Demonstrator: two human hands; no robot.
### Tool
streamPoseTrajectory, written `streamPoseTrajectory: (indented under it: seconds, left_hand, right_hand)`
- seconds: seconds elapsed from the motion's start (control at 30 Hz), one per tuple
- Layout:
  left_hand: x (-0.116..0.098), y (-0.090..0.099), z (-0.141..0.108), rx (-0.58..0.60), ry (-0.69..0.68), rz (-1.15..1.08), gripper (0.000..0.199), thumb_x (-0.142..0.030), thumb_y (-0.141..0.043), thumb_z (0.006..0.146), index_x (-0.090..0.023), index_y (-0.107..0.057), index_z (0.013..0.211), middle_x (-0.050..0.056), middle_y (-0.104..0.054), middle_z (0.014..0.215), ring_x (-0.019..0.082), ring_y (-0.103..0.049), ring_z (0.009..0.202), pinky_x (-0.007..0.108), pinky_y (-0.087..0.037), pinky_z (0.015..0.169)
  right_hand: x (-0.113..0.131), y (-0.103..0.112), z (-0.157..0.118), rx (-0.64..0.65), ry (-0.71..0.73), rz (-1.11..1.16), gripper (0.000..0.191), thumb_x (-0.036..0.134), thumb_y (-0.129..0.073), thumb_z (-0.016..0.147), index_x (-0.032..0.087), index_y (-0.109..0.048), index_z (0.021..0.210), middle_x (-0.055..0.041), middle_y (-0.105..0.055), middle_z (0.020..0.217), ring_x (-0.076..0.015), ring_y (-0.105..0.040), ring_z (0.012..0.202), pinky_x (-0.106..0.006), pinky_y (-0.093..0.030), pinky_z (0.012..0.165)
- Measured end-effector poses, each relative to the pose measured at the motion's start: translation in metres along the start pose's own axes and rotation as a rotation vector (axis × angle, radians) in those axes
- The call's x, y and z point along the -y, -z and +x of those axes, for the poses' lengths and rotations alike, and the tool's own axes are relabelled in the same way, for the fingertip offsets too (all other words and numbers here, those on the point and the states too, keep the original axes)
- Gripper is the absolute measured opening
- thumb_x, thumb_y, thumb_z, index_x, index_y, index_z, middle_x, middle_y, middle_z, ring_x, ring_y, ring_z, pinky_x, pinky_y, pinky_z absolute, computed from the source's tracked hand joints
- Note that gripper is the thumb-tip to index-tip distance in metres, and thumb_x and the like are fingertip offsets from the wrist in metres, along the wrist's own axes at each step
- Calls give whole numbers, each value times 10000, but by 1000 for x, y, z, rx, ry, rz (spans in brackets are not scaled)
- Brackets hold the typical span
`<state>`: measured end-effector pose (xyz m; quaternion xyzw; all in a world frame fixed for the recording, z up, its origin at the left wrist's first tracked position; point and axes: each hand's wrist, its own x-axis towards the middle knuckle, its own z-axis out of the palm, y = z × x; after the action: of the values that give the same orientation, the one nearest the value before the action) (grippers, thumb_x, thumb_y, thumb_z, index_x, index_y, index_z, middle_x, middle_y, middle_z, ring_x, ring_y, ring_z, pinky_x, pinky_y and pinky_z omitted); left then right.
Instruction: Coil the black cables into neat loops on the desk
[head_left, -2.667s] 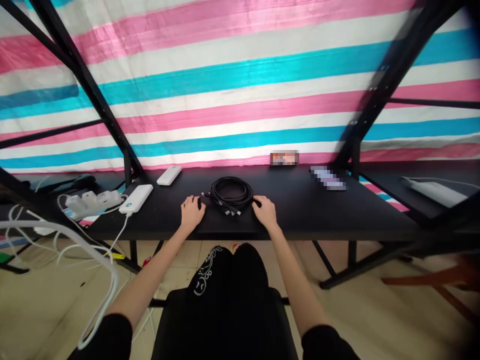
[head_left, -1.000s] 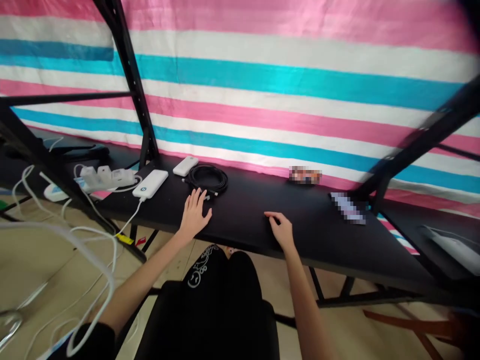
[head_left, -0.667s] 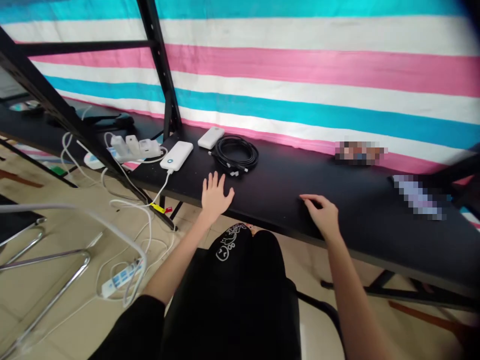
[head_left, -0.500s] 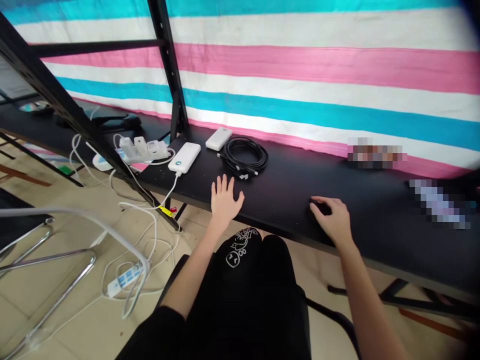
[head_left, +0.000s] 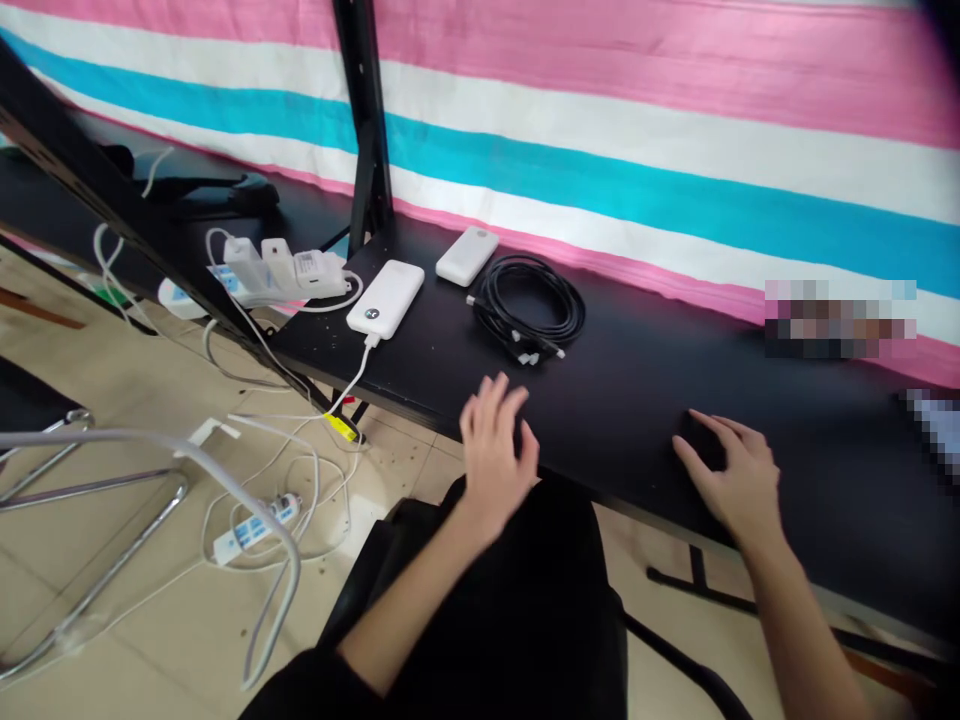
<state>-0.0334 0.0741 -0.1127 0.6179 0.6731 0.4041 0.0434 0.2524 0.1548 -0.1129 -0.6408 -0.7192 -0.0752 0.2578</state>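
Note:
My left hand (head_left: 496, 455) is over the front edge of the black table (head_left: 622, 400), fingers apart and holding nothing. Just beyond its fingertips lies a coil of black cables (head_left: 531, 305) with light connector ends. My right hand (head_left: 731, 465) rests on the table further right, thumb and fingers spread around bare surface. Left of the coil is a white power bank (head_left: 386, 300) with a white cable plugged into its near end. A second white power bank (head_left: 466, 256) lies behind, close to the coil.
A power strip with white chargers (head_left: 281, 275) sits at the left, beside a black metal post (head_left: 367, 130). Another power strip (head_left: 255, 530) and loose cables lie on the floor. Blurred items stand at the right. A striped cloth (head_left: 600, 190) hangs behind the table.
The view has tilted down and shifted left. My left hand has lifted a little and its fingers are more bent. My right hand keeps nearly the same pose. The power banks and coil look unmoved.

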Motion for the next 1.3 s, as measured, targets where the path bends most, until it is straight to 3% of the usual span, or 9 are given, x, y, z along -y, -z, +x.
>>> streamPoseTrajectory:
  seconds: [0.07, 0.13, 0.2, 0.37, 0.5, 0.63, 0.73, 0.93, 1.3]
  left_hand:
    - [-7, -8, -43, 65, -51, -241, 311, -185, -405, 873, -167, -554, 1146, 148, -500, 1355, 252, -334, 1358, 444, -324, 1086]
    - [-10, -20, -88, 365, -209, -356, 263, -167, -436, 834, -203, -599, 1037, 129, -574, 1235, 258, -444, 1265, 442, -356, 1047]
    - [-6, -32, -126, 522, -250, -380, 204, -173, -502, 811, -227, -623, 966, 69, -633, 1102, 199, -595, 1044, 338, -457, 924]
    - [20, -48, -173, 742, -223, -364, 90, -166, -583, 777, -233, -635, 810, -9, -662, 930, 126, -645, 702, 259, -506, 689]
    - [39, -51, -171, 755, -122, -287, 161, -119, -550, 800, -250, -631, 848, -23, -657, 897, 131, -650, 790, 269, -500, 768]
    - [59, -54, -158, 628, 23, -131, 267, -74, -449, 852, -236, -621, 977, 52, -620, 1175, 222, -516, 1199, 386, -417, 985]
    - [81, -55, -153, 529, 99, 14, 319, -87, -385, 886, -202, -585, 1106, 121, -539, 1329, 295, -377, 1334, 502, -363, 1032]
    - [108, -45, -160, 439, 71, 213, 373, -145, -405, 900, -161, -498, 1261, 167, -452, 1424, 319, -328, 1367, 518, -333, 1061]
    - [109, -52, -152, 493, -13, 424, 316, -178, -436, 883, -211, -592, 1155, 139, -578, 1295, 326, -456, 1275, 512, -384, 1004]
  right_hand:
    - [-1, 0, 0, 0, 17, -8, 557, 615, -461, 810, 205, -659, 1131, -163, -599, 1115, -348, -579, 1033, -471, -443, 881]
    - [-3, 0, 1, 9, 37, -5, 584, 623, -460, 815, 191, -655, 1155, -181, -597, 1116, -368, -576, 1043, -474, -438, 896]
    - [-5, 0, 1, 15, 59, 3, 591, 626, -456, 822, 198, -642, 1185, -185, -596, 1112, -382, -564, 1069, -493, -427, 918]
    - [-6, -1, 0, -29, 84, 15, 522, 599, -495, 820, 251, -641, 1180, -169, -610, 1092, -381, -571, 1059, -518, -436, 901]
    - [2, 1, 1, 14, 66, 22, 494, 547, -499, 842, 220, -627, 1190, -176, -592, 1123, -379, -552, 1078, -513, -418, 911]
    - [15, -2, 7, 19, 58, 48, 487, 536, -503, 833, 199, -628, 1163, -142, -590, 1131, -326, -556, 1075, -491, -423, 925]
    - [23, -5, 13, 46, 44, 81, 441, 472, -533, 829, 204, -617, 1169, -136, -573, 1171, -304, -543, 1091, -481, -416, 927]
    - [33, -2, 13, 74, 2, 116, 404, 404, -552, 842, 210, -591, 1195, -128, -544, 1205, -303, -519, 1117, -482, -388, 941]
    - [40, 4, 10, 123, -50, 132, 391, 380, -519, 872, 245, -544, 1238, -120, -510, 1254, -318, -497, 1136, -494, -382, 935]
